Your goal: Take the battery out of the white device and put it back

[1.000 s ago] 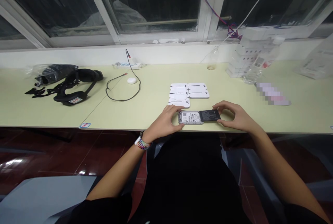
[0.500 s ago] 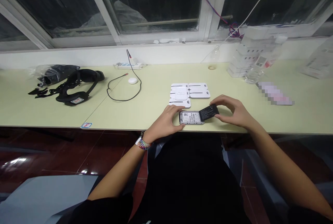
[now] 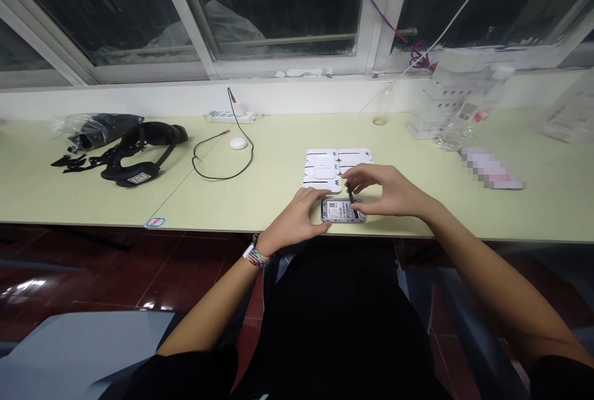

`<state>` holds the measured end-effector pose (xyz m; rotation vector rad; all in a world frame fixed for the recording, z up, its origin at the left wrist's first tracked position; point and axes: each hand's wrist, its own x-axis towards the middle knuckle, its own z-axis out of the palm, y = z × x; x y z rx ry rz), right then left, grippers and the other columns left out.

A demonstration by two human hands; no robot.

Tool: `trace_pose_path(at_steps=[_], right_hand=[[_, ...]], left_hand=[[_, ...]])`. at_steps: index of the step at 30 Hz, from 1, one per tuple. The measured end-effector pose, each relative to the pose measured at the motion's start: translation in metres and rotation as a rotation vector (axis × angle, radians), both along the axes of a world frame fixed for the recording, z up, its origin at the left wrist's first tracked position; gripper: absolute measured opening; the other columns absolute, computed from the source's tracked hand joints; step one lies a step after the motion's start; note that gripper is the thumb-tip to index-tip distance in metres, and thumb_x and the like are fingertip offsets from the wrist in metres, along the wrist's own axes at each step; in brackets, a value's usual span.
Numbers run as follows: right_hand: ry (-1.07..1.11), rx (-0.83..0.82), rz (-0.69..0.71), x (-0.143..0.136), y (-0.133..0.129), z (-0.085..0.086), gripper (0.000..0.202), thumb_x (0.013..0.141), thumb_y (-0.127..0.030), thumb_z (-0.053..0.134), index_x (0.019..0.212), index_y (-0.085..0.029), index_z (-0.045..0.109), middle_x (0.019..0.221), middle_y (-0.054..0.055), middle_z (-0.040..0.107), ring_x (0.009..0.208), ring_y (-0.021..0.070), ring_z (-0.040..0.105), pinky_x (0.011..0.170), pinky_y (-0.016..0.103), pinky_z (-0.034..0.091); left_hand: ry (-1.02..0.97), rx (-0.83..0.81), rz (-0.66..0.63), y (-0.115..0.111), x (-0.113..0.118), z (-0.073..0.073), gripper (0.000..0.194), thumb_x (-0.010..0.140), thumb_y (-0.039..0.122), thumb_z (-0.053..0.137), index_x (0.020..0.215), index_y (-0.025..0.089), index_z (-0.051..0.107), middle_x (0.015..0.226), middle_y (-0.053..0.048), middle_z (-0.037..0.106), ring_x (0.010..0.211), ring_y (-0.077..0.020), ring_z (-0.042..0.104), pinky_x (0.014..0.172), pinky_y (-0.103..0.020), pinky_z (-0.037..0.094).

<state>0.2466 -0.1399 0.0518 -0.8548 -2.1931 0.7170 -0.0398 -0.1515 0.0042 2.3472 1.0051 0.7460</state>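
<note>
At the table's front edge lies a small device (image 3: pixel 341 210) with its back off, showing an inner label with a printed code. My left hand (image 3: pixel 301 214) is closed on its left end, thumb at the near side and fingers at the far side. My right hand (image 3: pixel 387 189) pinches a black battery (image 3: pixel 350 193), held on edge above the device's right half. Whether the battery's lower edge touches the device I cannot tell. Just beyond the device lie several white covers (image 3: pixel 322 184) marked with a W, partly behind my right hand.
A black cable (image 3: pixel 218 178) loops around a round white object (image 3: pixel 238 143) near a power strip (image 3: pixel 232 117). Black headgear (image 3: pixel 134 158) lies at the left. White boxes (image 3: pixel 429 109), a plastic bottle (image 3: pixel 457 130) and a blurred pinkish item (image 3: pixel 492 169) are at the right.
My right hand has moved left with the battery, which has turned from lying slanted at the device's right end to standing on edge above it. My left hand stays in place.
</note>
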Motion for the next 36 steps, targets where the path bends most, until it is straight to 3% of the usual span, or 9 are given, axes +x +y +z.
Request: trace_pose_path(at_steps=[7,17,20,23,25,28,31,33,36], right_hand=[[-0.129,0.072,0.049,-0.013,0.004,0.003,0.023,0.092,-0.033,0.082,0.113,-0.026,0.078,0.111,0.007,0.077,0.100,0.0255,0.076,0.095,0.043,0.067],[-0.309,0.040,0.095,-0.027,0.007,0.012,0.024,0.093,-0.033,0.083,0.116,-0.026,0.083,0.112,0.007,0.080,0.099,0.0256,0.074,0.083,0.037,0.058],[-0.364,0.076,0.093,-0.027,0.009,0.004,0.023,0.095,-0.034,0.082,0.118,-0.029,0.085,0.120,0.006,0.081,0.107,0.0279,0.076,0.087,0.039,0.058],[-0.390,0.154,0.113,-0.022,0.010,-0.008,0.015,0.101,-0.030,0.075,0.109,-0.029,0.087,0.123,0.007,0.080,0.112,0.0293,0.076,0.090,0.043,0.061],[-0.367,0.231,0.091,-0.019,0.006,-0.017,0.019,0.105,-0.030,0.068,0.105,-0.028,0.087,0.125,0.009,0.080,0.116,0.0306,0.075,0.094,0.047,0.063],[-0.281,0.355,0.003,-0.019,-0.009,-0.033,0.030,0.111,-0.032,0.059,0.128,-0.026,0.083,0.138,0.012,0.078,0.128,0.0326,0.074,0.106,0.054,0.063],[-0.270,0.390,0.017,-0.025,-0.030,-0.051,0.052,0.111,-0.037,0.060,0.162,-0.023,0.061,0.163,0.014,0.063,0.153,0.0350,0.059,0.126,0.061,0.052],[-0.313,0.351,0.054,-0.028,-0.040,-0.059,0.060,0.111,-0.042,0.062,0.168,-0.024,0.053,0.171,0.012,0.056,0.161,0.0347,0.049,0.133,0.063,0.042],[-0.292,0.299,0.037,-0.025,-0.038,-0.058,0.047,0.113,-0.038,0.057,0.158,-0.030,0.064,0.162,0.007,0.066,0.156,0.0320,0.056,0.134,0.064,0.040]], left_hand=[[0.000,-0.010,0.001,0.000,0.000,0.000,0.062,0.092,0.027,0.080,0.150,0.029,0.059,0.148,-0.007,0.065,0.144,-0.0340,0.056,0.125,-0.054,0.048],[-0.003,-0.023,0.035,0.000,0.002,0.002,0.064,0.090,0.029,0.082,0.149,0.028,0.058,0.149,-0.009,0.065,0.142,-0.0347,0.059,0.122,-0.053,0.051],[-0.020,-0.023,0.047,-0.001,0.003,0.001,0.068,0.089,0.029,0.083,0.151,0.028,0.056,0.149,-0.011,0.065,0.141,-0.0354,0.061,0.122,-0.055,0.051],[-0.030,-0.033,0.055,-0.001,0.003,0.000,0.071,0.088,0.029,0.084,0.153,0.027,0.054,0.147,-0.011,0.066,0.141,-0.0350,0.061,0.122,-0.055,0.051],[-0.033,-0.043,0.052,-0.001,0.003,0.000,0.072,0.088,0.028,0.084,0.153,0.026,0.054,0.146,-0.011,0.066,0.141,-0.0342,0.062,0.123,-0.054,0.051],[-0.036,-0.025,0.045,0.000,0.002,-0.002,0.072,0.088,0.027,0.083,0.153,0.026,0.053,0.146,-0.011,0.066,0.140,-0.0337,0.062,0.124,-0.055,0.050],[-0.045,0.000,0.041,0.001,0.002,-0.005,0.073,0.088,0.025,0.083,0.154,0.027,0.053,0.150,-0.012,0.065,0.142,-0.0341,0.061,0.124,-0.055,0.049],[-0.045,-0.007,0.038,0.001,0.001,-0.006,0.074,0.087,0.025,0.083,0.155,0.027,0.052,0.150,-0.012,0.065,0.143,-0.0345,0.061,0.123,-0.055,0.050],[-0.031,-0.012,0.036,0.001,0.001,-0.005,0.075,0.088,0.027,0.084,0.156,0.027,0.052,0.146,-0.011,0.067,0.141,-0.0348,0.062,0.122,-0.056,0.051]])
